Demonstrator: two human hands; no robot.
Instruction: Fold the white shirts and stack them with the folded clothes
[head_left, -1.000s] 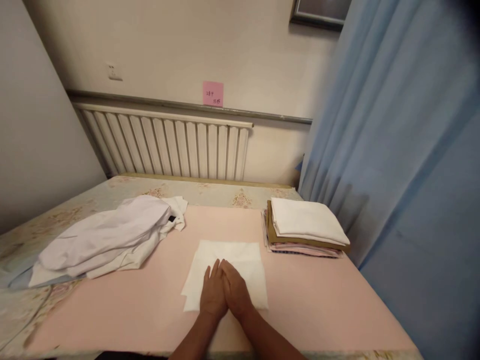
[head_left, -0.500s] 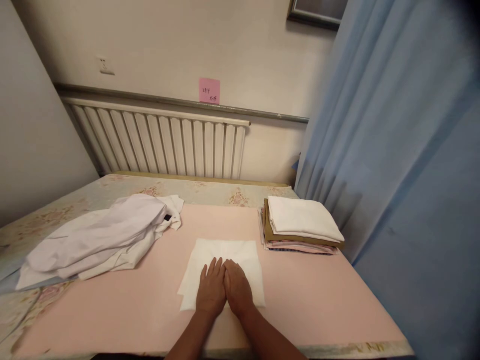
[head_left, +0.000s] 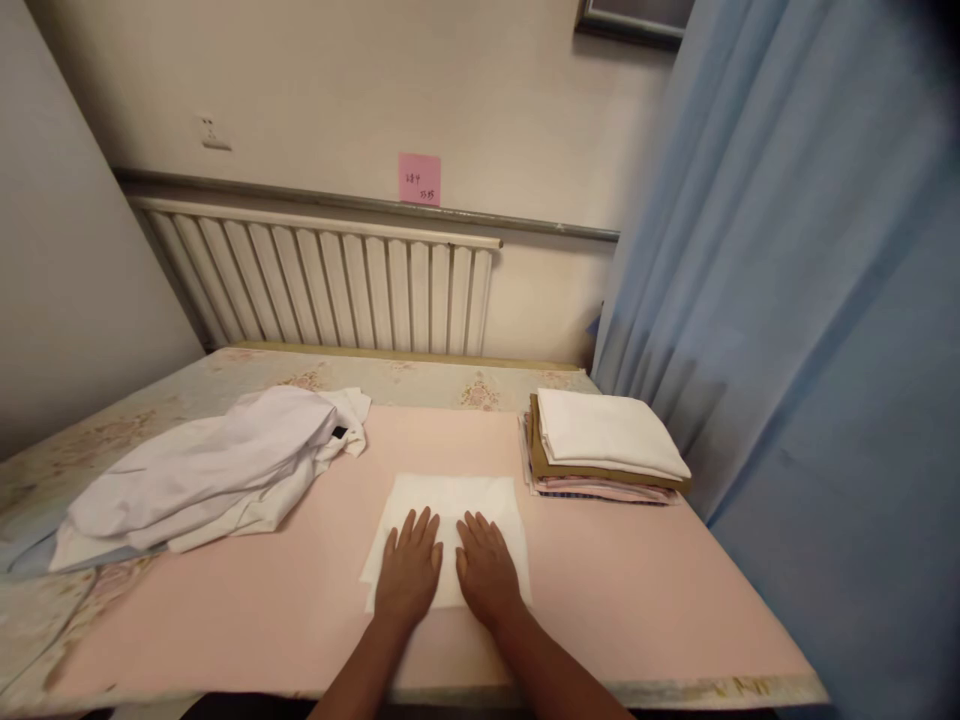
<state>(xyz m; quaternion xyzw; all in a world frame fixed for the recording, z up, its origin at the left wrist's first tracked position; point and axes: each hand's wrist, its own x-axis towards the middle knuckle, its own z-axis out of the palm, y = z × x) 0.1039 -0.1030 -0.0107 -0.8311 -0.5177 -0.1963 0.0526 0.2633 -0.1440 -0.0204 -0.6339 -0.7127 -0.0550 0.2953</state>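
Resting left hand [head_left: 409, 570] palm down on left half of folded white cloth [head_left: 450, 498], resting right hand [head_left: 489, 570] the same way on right half. Gripping nothing with either, holding both open and flat, pointing fingers away and turning thumbs inward. Leaving a narrow strip of white cloth showing between thumbs, and a wider band showing just past fingertips. Not telling from here how hard pressing.

Key relation: lying directly under the grip, not off to one side. Favouring neither hand for nearness, touching with both about evenly. Looking a bit wider side to side than front to back, but being viewed at a slant, so giving no sure long axis. Showing an uneven, stepped edge just left of left hand, so being nearer left hand than right at that spot.

Spreading out under it all and to both sides of the hands: being pink sheet [head_left: 630, 590]. Seeing folded stack [head_left: 611, 435] ahead and right of right hand, apart from it. Seeing loose heap of white clothes [head_left: 217, 465] ahead and left of left hand, well apart. Touching neither pile.
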